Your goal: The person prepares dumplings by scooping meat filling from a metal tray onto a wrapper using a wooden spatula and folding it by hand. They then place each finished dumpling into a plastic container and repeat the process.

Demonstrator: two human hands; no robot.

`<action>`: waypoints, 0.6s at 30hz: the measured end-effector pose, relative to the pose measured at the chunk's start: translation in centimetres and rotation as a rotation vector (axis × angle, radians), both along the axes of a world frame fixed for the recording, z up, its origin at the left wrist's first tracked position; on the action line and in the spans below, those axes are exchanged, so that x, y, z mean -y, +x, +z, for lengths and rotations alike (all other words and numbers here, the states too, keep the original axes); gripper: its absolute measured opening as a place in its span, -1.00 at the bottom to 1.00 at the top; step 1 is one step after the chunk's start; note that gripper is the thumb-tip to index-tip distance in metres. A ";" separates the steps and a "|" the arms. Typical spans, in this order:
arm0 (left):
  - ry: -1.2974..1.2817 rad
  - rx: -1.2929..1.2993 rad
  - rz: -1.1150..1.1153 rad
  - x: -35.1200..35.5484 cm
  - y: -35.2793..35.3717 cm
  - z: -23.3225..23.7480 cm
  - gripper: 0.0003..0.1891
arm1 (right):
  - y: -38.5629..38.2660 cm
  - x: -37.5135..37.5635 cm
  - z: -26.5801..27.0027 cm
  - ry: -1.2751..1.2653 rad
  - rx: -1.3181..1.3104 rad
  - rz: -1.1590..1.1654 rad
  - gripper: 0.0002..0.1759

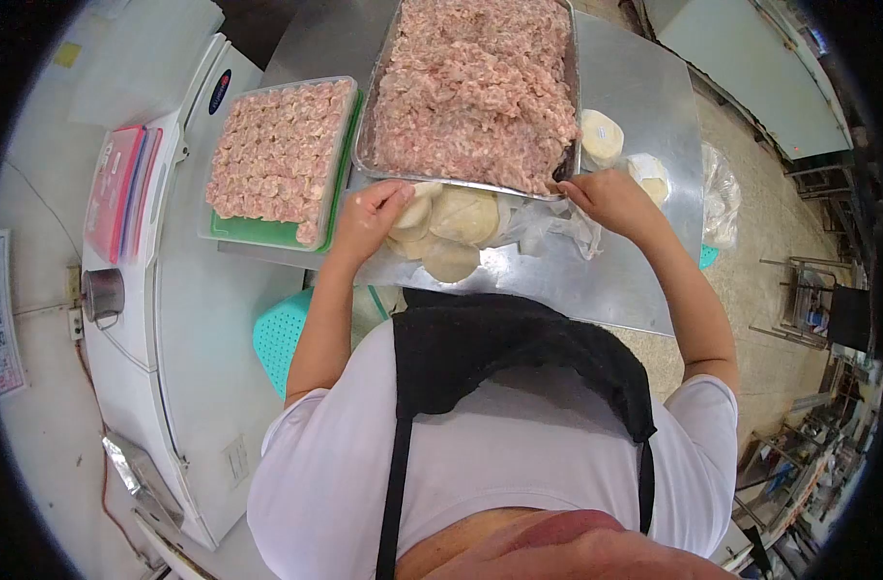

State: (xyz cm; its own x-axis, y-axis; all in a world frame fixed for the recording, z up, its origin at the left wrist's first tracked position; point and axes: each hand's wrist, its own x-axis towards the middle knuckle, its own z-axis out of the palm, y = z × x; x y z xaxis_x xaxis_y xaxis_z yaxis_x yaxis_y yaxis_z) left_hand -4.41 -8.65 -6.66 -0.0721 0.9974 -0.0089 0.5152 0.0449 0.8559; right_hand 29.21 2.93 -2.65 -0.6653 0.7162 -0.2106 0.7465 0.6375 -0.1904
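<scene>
My left hand (366,220) is closed, thumb and fingers pinching a pale round dough wrapper (426,191). More flat round wrappers (463,217) lie overlapping on the metal table (528,275) just beside it. At the near right corner of a large metal tray (364,145), heaped with minced meat (475,92), is my right hand (610,201). Its fingers are closed by a small dark object (562,166) at the meat's edge; what they grip is mostly hidden. Crumpled clear plastic (577,230) lies below that hand.
Left of the meat, a clear plastic tray (343,97) holds rows of small meat-filled pieces (277,150) over a green base (253,230). Two stacks of round wrappers (602,138) stand at the right. A white fridge (204,338) borders the left; a turquoise basket (279,333) sits below.
</scene>
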 end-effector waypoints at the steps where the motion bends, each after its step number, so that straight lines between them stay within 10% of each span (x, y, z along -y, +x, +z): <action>1: 0.052 0.163 0.006 0.1 -0.1 0.3 -0.74 | -0.5 0.2 0.0 -0.065 -0.081 -0.031 -0.57; 8: 0.122 0.186 0.053 -1.7 -2.6 2.1 -0.73 | -5.6 0.4 1.4 -0.200 -0.519 -0.249 -0.58; 18: -0.040 1.017 0.079 -3.3 -3.8 4.9 -0.69 | -12.0 2.7 0.6 -0.579 -1.082 -0.470 -0.62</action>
State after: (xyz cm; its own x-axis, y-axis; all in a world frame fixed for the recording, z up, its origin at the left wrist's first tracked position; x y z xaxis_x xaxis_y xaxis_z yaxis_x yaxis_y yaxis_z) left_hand -8.18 -5.35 -1.78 -0.0773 0.9877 -0.1359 -0.4606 0.0855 0.8835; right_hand 17.26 0.26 -2.05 -0.4034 0.9111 -0.0843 0.1715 -0.0152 -0.9851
